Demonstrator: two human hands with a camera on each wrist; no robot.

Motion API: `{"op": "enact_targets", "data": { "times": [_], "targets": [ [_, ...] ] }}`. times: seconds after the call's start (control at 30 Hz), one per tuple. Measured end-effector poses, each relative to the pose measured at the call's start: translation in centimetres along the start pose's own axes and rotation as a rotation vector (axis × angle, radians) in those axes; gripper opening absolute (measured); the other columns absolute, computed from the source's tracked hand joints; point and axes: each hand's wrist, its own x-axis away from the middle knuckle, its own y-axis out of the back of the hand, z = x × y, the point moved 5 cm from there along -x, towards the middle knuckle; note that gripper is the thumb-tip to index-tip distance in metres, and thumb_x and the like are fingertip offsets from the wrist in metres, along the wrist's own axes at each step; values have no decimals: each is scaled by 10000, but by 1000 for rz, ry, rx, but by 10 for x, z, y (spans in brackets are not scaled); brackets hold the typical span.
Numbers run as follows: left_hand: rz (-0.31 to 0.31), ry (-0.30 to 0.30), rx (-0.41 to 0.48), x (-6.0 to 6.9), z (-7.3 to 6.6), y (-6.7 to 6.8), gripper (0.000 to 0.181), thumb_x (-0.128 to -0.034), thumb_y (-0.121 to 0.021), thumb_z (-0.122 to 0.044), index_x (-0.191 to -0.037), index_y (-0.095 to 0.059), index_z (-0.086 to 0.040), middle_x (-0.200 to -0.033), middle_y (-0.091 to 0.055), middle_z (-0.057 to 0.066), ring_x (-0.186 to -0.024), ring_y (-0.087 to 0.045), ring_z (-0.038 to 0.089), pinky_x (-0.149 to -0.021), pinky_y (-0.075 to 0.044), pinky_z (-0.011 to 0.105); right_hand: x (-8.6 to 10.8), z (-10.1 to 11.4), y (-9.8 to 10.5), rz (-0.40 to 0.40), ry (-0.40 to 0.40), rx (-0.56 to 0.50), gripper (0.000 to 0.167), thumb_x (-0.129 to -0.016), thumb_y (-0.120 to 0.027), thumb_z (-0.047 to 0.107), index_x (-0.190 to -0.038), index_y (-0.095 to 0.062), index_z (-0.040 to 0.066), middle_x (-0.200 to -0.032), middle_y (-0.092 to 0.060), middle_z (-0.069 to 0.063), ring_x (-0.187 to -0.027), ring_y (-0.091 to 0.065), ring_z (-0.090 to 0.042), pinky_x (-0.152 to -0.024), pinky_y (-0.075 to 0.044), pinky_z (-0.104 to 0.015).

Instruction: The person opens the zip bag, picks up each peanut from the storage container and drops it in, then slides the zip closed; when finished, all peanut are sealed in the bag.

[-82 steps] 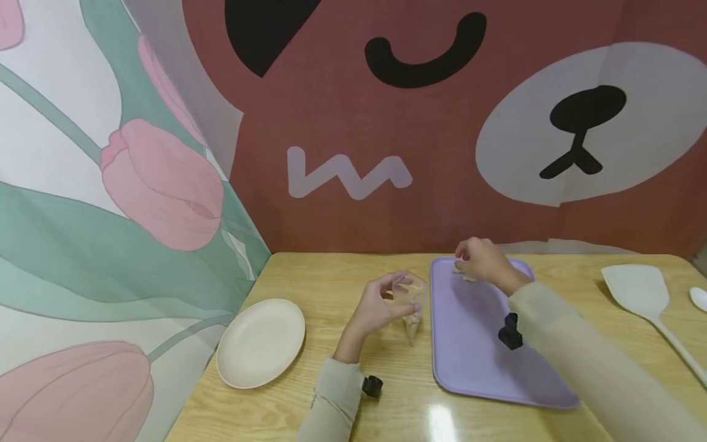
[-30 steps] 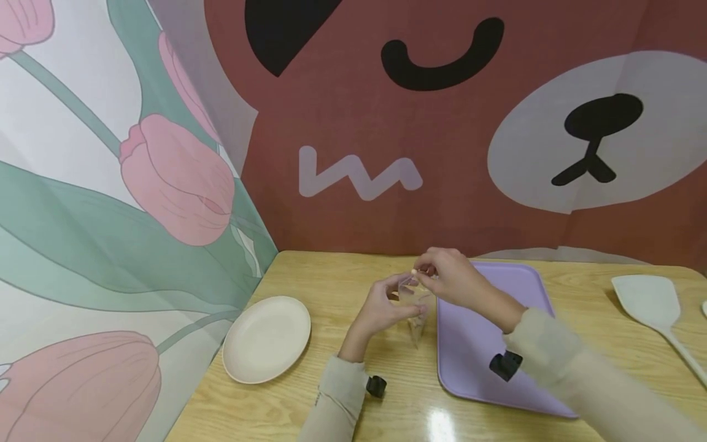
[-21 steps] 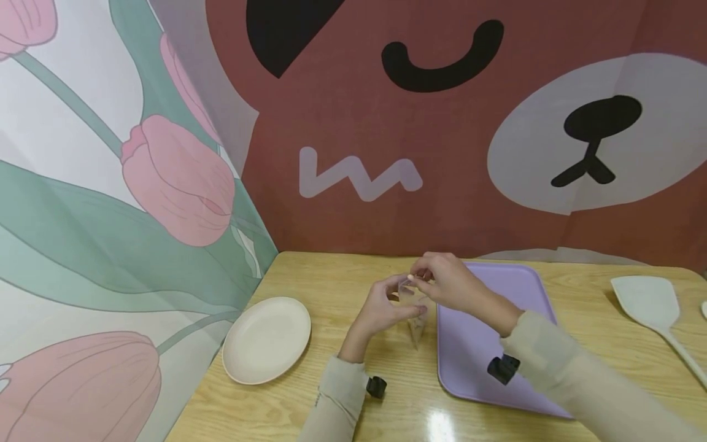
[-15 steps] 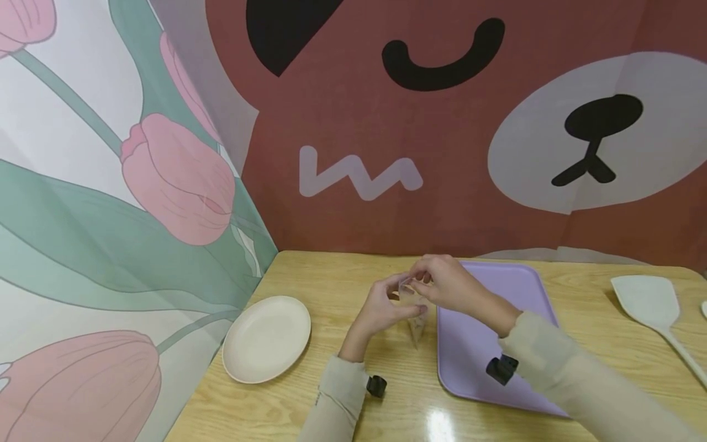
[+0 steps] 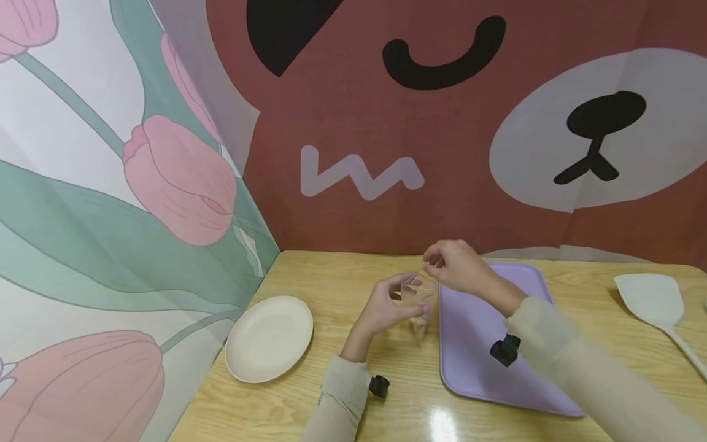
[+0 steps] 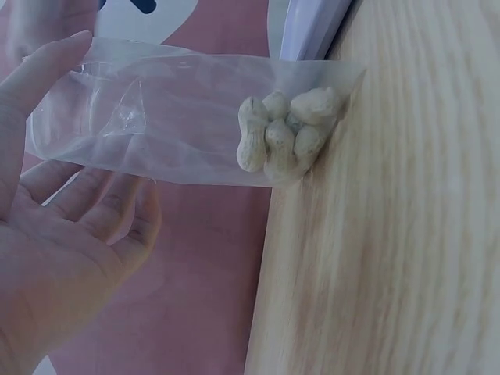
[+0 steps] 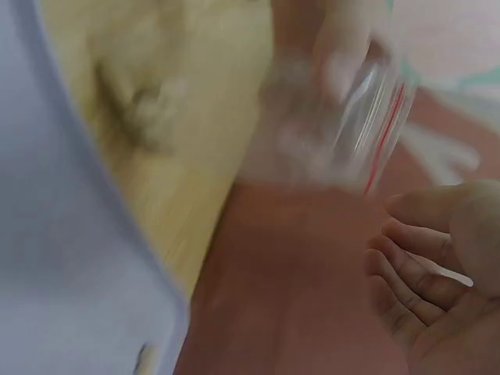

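My left hand holds a clear zip bag by its upper part, thumb on one side and fingers on the other, its mouth spread wide. Several peanuts lie in the bag's pointed lower end, which is at the wooden table in the left wrist view. Just up and right of the bag's mouth is my right hand, apart from it, with loosely bent fingers and nothing between them in the right wrist view. Beside the bag lies a purple tray. Part of a peanut shows on it at the frame's edge.
A cream plate lies on the table at left. To the tray's right is a white spatula. A printed cloth with a bear picture stands behind the table.
My right hand has come from the tray's far end to the bag's mouth with a peanut, let it go there, and drawn back up and right. The left hand has stayed on the bag.
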Motion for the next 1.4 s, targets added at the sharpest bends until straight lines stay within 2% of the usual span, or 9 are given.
{"op": "enact_targets", "data": {
  "times": [0.1,0.33,0.53,0.77,0.93,1.1,1.23,1.33,1.4],
  "targets": [
    [-12,6,-1,0,1,2,654,-812,-830,-216,-1391,-566,-65,-1236,-663,92,-1070,-618,347,-906,-501,477,-5,-27,2,0,-52,29,130,-873,-713,76,-948,-733,-29,-846,-707,-93,-766,-670,-248,-679,-555,-431],
    [-26,-9,-11,0,2,4,620,-810,-833,-220,-1361,-594,-67,-1230,-665,123,-1003,-623,126,-851,-502,297,3,-95,-12,12,-121,97,188,-822,-687,39,-954,-711,-92,-870,-704,-187,-842,-662,-358,-753,-528,-519],
    [-23,-2,-9,-1,1,3,641,-809,-835,-226,-1384,-581,-101,-1226,-670,76,-1026,-628,181,-863,-501,303,11,-128,-28,41,-149,136,226,-822,-721,42,-971,-688,-125,-941,-678,-265,-910,-630,-430,-785,-502,-553],
    [-23,-6,-9,-2,2,3,660,-805,-835,-221,-1394,-569,-85,-1216,-673,78,-1038,-630,227,-869,-502,305,15,-141,-41,65,-183,153,111,-843,-708,44,-854,-701,-66,-821,-694,-167,-792,-649,-366,-744,-506,-537],
    [-23,-1,-6,-1,5,2,648,-807,-832,-226,-1388,-576,-94,-1204,-678,48,-1032,-629,199,-876,-500,310,15,-147,-48,86,-196,151,85,-855,-712,18,-821,-717,-60,-793,-692,-138,-775,-655,-328,-739,-520,-522],
    [-25,8,0,0,4,1,652,-804,-837,-238,-1388,-579,-105,-1200,-678,22,-1011,-617,139,-872,-497,302,16,-149,-47,69,-204,144,102,-861,-717,30,-788,-716,-42,-761,-678,-106,-730,-636,-278,-712,-519,-500],
    [-19,12,3,0,4,0,654,-807,-835,-243,-1390,-576,-101,-1196,-678,10,-1007,-613,115,-889,-508,356,19,-147,-44,79,-213,137,103,-868,-717,38,-816,-719,-51,-786,-684,-119,-746,-636,-284,-711,-521,-493],
    [-15,10,6,0,5,-1,652,-811,-834,-242,-1391,-574,-100,-1205,-677,34,-1018,-618,139,-904,-507,420,17,-140,-38,66,-188,130,102,-868,-707,18,-873,-720,-82,-837,-699,-168,-794,-658,-326,-725,-535,-501],
    [-19,7,5,0,6,-1,644,-811,-835,-237,-1386,-579,-101,-1205,-679,45,-1021,-624,158,-901,-508,422,14,-131,-31,42,-154,127,107,-869,-696,4,-901,-718,-96,-860,-703,-192,-815,-666,-347,-727,-542,-505]
  ]
}}
